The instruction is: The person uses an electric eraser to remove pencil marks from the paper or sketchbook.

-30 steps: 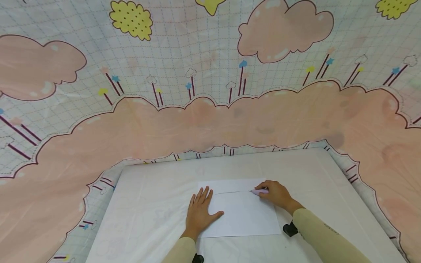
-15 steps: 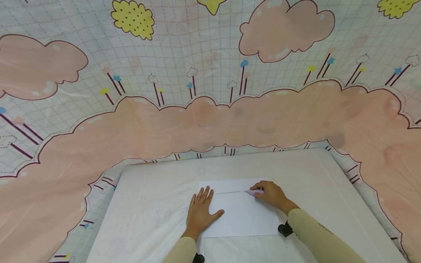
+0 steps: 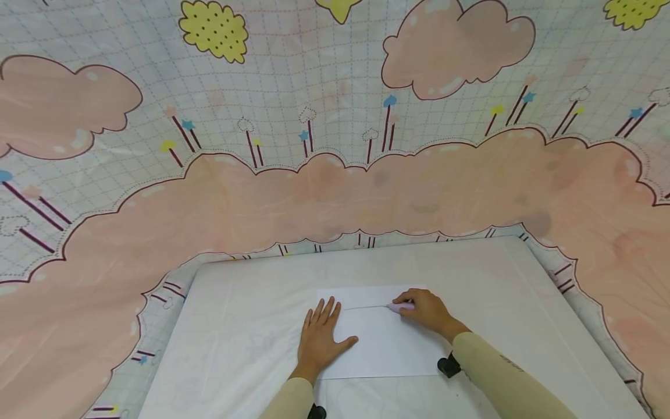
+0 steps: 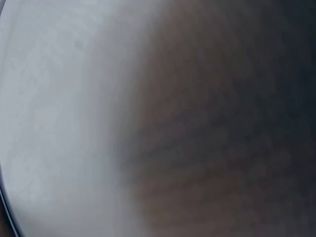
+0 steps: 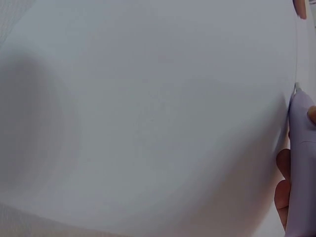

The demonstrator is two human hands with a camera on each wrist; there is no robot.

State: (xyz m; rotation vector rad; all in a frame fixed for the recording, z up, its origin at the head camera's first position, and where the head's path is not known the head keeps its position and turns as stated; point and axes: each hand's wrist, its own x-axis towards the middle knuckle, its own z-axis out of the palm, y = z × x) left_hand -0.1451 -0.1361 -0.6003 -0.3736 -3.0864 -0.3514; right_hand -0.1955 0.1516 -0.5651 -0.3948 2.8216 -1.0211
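A white sheet of paper [image 3: 387, 349] lies on the white-covered table. My left hand [image 3: 318, 337] lies flat on its left side, fingers spread and thumb out. My right hand [image 3: 426, 308] grips a lavender utility knife [image 3: 402, 306] near the sheet's upper right, its tip pointing left and down on the paper. From that tip a thin dark line [image 3: 363, 307] runs left toward my left fingers. The right wrist view shows the knife's small metal tip [image 5: 297, 89] at the paper, with fingertips [image 5: 282, 192] curled against the body. The left wrist view is a dark blur.
The white tabletop [image 3: 251, 314] extends around the sheet on all sides. Behind it hangs a backdrop cloth [image 3: 335, 192] printed with clouds and stars. A black wrist device [image 3: 448, 365] sits under the right sleeve, close to the sheet's lower right corner.
My right hand has slid left with the knife, its tip following the line, so the visible stretch of line between tip and left hand is shorter. My left hand stays in place.
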